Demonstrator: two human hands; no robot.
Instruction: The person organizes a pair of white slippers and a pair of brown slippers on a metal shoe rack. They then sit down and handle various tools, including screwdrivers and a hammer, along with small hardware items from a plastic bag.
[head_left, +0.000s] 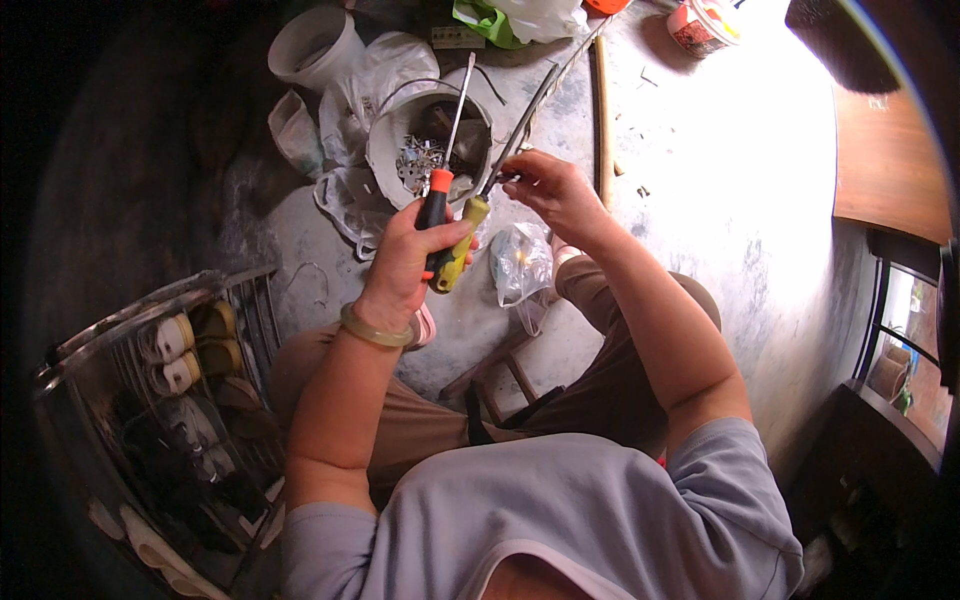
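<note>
My left hand (420, 255) is closed around two screwdrivers over the near rim of a white bucket. One screwdriver (441, 180) has a black and orange handle and a bright shank pointing away from me. The other (461, 244) has a yellow and dark handle and a long dark shank slanting up to the right. My right hand (551, 191) is beside that dark shank, its fingertips pinching a small dark piece (510, 178) that is too small to name. The bucket (379, 154) holds many small metal parts (418, 157).
A white tub (311, 49) and clear plastic bags (349, 112) stand left of the bucket. A small tied bag (521, 264) lies between my feet. A wooden pole (604, 127) lies at right, a shoe rack (172, 360) at lower left.
</note>
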